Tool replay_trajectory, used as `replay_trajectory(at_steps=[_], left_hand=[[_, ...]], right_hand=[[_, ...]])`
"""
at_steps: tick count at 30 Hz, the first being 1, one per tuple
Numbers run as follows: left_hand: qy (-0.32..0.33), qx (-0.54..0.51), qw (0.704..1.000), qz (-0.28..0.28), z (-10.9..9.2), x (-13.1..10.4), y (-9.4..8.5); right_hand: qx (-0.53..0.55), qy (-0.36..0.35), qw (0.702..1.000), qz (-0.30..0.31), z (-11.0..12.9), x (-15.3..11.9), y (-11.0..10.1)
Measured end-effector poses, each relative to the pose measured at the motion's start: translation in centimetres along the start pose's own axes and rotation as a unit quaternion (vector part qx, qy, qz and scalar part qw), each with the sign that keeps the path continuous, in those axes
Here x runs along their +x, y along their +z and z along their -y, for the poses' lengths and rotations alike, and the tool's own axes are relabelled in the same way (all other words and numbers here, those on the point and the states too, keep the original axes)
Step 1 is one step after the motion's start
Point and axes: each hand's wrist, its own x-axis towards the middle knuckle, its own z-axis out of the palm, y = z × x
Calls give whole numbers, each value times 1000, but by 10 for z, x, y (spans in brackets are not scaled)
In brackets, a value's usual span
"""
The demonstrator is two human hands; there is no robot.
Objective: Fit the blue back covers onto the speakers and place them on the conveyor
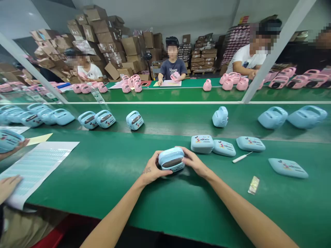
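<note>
Both my hands are closed around a light blue plastic case [168, 155] with a dark oval window, at the middle of the green table. My left hand [153, 168] grips its left side, thumb along the lower front edge. On the right side, my right hand [194, 161] has its fingers over the top and front corner. To the right lie several blue panels with a Mickey print, the nearest being a printed panel [202, 144]. A thin white-handled tool [240, 158] rests beside them, and a small clear packet [253, 185] lies nearer me.
Blue handled cases [104, 119] stand along the strip beyond, with a white divider rail [155, 102] behind. At left, a co-worker's hand [10, 187] rests on a printed sheet [43, 165]. Across the rail, people handle pink cases [207, 85]; stacked cartons [131, 46] stand behind them.
</note>
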Motion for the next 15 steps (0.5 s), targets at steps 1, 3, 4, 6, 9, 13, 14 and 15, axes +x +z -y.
replay_trajectory(at_steps=[1, 3, 4, 6, 9, 13, 14, 15], left_hand=[[6, -1, 1000, -3, 2, -1, 2], [15, 5, 1000, -3, 4, 0, 5], [16, 10, 1000, 1, 4, 1, 5], [16, 26, 999, 10, 5, 2, 4], [14, 48, 998, 33, 9, 4, 2], [13, 36, 998, 43, 15, 6, 1], [16, 34, 998, 43, 16, 6, 1], [19, 33, 998, 43, 16, 6, 2]], right_hand=[[11, -8, 1000, -22, 0, 2, 4], [0, -28, 995, -94, 0, 8, 13], [-17, -38, 991, -131, 0, 11, 18], [-51, -56, 977, -197, -4, 15, 28], [-60, -66, 966, -241, -13, 16, 38], [-44, -65, 961, -267, -19, 12, 40], [-37, -63, 960, -271, -18, 12, 39], [-27, -60, 959, -274, -18, 12, 39]])
